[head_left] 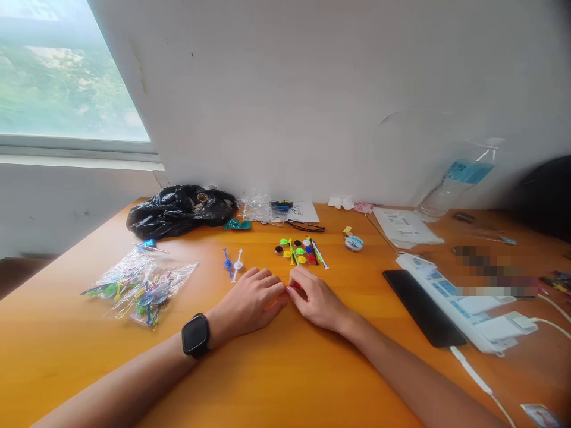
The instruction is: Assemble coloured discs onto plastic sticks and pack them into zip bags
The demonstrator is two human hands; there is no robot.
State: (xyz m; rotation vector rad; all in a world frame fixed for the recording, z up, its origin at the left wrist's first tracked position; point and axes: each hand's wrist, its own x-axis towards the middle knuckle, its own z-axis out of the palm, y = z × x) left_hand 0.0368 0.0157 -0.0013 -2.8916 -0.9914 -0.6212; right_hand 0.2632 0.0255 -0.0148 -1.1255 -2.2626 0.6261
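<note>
plastic pieces (300,251) on wooden table (285,374)

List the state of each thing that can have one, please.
Left grip: curled, contents unclear
Right grip: curled, contents unclear
Blue piece and white piece: assembled
Discs and sticks: clustered
Clear bags: filled
Black bag: crumpled
Watch: worn, unlit
Phone: lying flat, unlit
Power strip: plugs inserted

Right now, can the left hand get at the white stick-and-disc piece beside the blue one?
Probably yes: the white piece lies close to the left hand, with no visible obstacle between them; the blue piece sits on its far side.
</note>
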